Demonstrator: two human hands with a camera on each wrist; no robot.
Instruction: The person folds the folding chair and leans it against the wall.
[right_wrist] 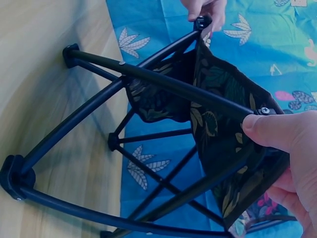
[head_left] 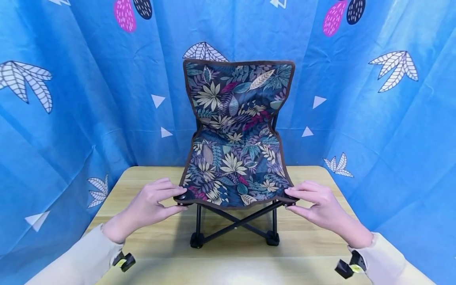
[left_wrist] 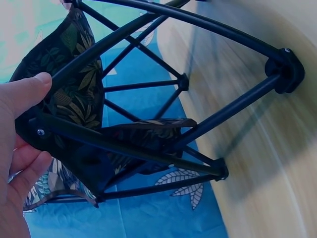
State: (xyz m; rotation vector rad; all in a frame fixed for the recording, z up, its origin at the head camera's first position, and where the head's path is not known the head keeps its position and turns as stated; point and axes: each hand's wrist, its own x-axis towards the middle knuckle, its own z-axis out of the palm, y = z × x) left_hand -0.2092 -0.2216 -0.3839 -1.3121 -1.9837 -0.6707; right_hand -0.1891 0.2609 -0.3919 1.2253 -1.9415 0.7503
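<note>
A small folding chair (head_left: 233, 158) with leaf-patterned fabric and brown edging stands unfolded, facing me. Its black crossed legs (head_left: 236, 226) show below the seat. My left hand (head_left: 151, 204) pinches the seat's front left corner, thumb below and fingers on top. At the front right corner, my right hand (head_left: 318, 204) grips in the same way. The left wrist view shows the left thumb (left_wrist: 37, 87) against the black frame near a screw. In the right wrist view, the right thumb (right_wrist: 267, 130) lies by the corner joint, and the left hand (right_wrist: 205, 11) appears at the far corner.
The chair's black feet (head_left: 196, 240) rest on a light wooden table (head_left: 149, 253) with rounded back corners. A blue patterned curtain (head_left: 135, 99) hangs behind the table and along both sides. Small black devices (head_left: 124, 261) are strapped at both wrists.
</note>
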